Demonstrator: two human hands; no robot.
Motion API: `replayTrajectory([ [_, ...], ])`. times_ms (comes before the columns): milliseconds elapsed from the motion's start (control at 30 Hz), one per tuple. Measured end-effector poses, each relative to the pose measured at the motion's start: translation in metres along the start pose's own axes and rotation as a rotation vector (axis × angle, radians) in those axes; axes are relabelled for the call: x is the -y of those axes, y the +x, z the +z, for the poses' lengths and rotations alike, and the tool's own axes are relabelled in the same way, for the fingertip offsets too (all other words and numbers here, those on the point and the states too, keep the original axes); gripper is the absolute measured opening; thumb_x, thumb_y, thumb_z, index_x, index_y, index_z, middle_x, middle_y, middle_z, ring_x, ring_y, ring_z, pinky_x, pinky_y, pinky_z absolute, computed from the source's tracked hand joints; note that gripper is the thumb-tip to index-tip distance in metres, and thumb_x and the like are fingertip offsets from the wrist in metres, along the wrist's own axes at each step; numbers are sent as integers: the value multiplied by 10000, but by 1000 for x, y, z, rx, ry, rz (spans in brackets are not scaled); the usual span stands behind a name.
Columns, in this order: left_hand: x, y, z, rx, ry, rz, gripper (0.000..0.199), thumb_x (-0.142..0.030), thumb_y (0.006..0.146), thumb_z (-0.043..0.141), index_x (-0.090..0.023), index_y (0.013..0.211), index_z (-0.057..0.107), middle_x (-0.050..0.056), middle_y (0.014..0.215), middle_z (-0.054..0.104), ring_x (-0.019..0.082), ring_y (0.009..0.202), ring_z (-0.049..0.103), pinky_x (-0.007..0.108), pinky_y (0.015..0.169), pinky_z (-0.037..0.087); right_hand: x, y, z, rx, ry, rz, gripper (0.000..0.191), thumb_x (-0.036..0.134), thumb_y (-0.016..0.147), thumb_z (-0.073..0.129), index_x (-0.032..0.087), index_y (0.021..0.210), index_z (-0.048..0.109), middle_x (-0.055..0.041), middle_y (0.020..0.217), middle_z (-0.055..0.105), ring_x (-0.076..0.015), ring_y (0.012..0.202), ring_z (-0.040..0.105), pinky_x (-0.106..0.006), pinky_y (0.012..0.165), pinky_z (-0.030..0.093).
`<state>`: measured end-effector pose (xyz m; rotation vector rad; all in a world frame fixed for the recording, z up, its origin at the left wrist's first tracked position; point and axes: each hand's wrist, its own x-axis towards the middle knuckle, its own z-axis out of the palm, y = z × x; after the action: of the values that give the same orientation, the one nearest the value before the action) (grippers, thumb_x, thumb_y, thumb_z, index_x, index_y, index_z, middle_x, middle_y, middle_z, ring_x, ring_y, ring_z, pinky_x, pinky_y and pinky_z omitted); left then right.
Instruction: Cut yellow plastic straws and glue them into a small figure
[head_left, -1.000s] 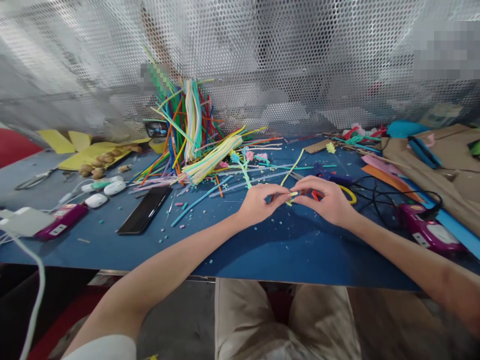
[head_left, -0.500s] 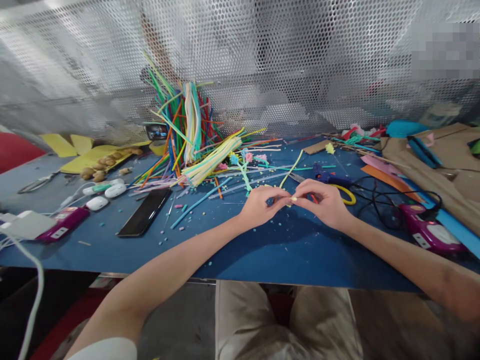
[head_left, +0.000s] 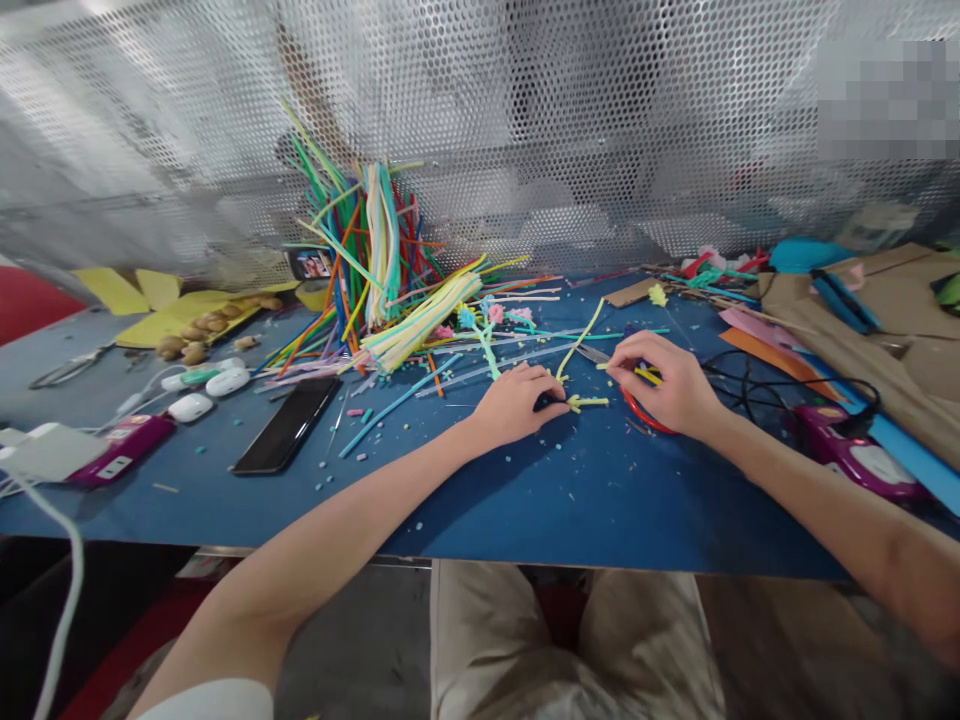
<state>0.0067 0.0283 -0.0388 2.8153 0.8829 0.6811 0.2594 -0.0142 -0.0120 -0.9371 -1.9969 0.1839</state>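
My left hand [head_left: 519, 405] pinches a short yellow pipe cleaner piece [head_left: 589, 402] low over the table, its forked end pointing right. My right hand [head_left: 664, 382] hovers above the red-handled pliers [head_left: 646, 413], thumb and fingers closed with a small yellow bit [head_left: 602, 366] at their tips. Most of the pliers' yellow handle is hidden by that hand. A longer yellow pipe cleaner [head_left: 583, 338] lies just beyond the hands. Past my left hand is a pipe cleaner flower stem [head_left: 489, 350] with blue and pink blossoms.
A heap of coloured pipe cleaners [head_left: 382, 250] stands at the back against the perforated metal screen [head_left: 600, 130]. A phone [head_left: 289, 425] lies left, near a purple power strip [head_left: 135, 450]. Another purple power strip [head_left: 862, 455], cables and cardboard [head_left: 900, 300] are at right. Scraps dot the blue table.
My hands were together at a small pale yellow piece. Now they are apart: the right hand has moved right over the pliers, and the yellow piece shows at my left fingertips.
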Motion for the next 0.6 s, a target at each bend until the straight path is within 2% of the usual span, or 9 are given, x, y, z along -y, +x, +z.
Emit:
replayTrajectory([
  [133,-1,0,3,30,18,3,225,-357,978,494,-193,944,644,46,978,665,175,952,608,335,916,440,-2,1,3,8,-31,-81,70,224,933,567,236,952,634,-64,952,665,-215,901,633,-394,826,536],
  [267,-7,0,-3,31,2,-32,210,-345,1000,445,-188,996,585,43,997,671,175,948,613,296,839,464,-1,0,3,-25,-58,-127,84,210,919,599,237,983,646,-51,953,683,-207,907,643,-383,843,538],
  [433,-15,-1,-12,-42,-48,-121,191,-329,1009,428,-188,1041,553,29,986,682,127,749,622,241,652,438,5,0,-1,-72,-79,-78,165,214,906,616,245,1068,628,-45,943,676,-188,809,630,-370,780,547],
  [600,-20,1,-14,-124,-81,-64,167,-294,998,464,-173,1016,578,39,961,690,110,736,623,233,692,459,7,-3,5,-87,-9,24,282,222,912,584,242,1192,553,-30,909,656,-187,809,643,-387,817,551],
])
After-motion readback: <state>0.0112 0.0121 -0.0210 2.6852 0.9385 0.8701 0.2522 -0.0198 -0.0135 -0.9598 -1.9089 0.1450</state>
